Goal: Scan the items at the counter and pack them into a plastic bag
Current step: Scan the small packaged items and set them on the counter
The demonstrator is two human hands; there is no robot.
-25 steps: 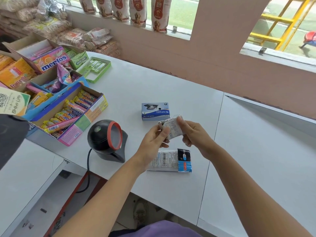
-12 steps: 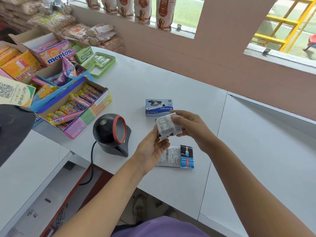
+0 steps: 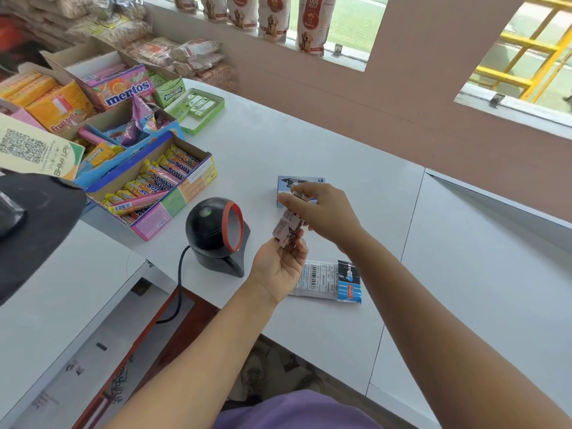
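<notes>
White desk (image 3: 309,144) fills most of the view, w/ a seam running down its right part. Far left: open cardboard display boxes of sweets, incl. the Mentos roll box (image 3: 154,187) nearest the middle, a green Doublemint tray (image 3: 198,109) behind it, and a QR payment card (image 3: 34,150) at the left edge. Black dome barcode scanner (image 3: 218,233) w/ red ring stands near the desk's front edge, cable dropping off the front; its window faces right, toward the hands.

Flat blister pack (image 3: 328,281), barcode side up w/ a blue strip at its right end, lies on the desk just behind the left wrist. Blue-and-white small box (image 3: 301,182) lies further back, partly hidden by the right hand.

Right hand (image 3: 322,215) reaches in from the right, fingers pinching the top of a small printed packet (image 3: 288,226). Left hand (image 3: 278,267), palm up, fingers curled, pinches the packet's lower end. Packet is held upright above the desk, just right of the scanner, btwn both hands.
</notes>
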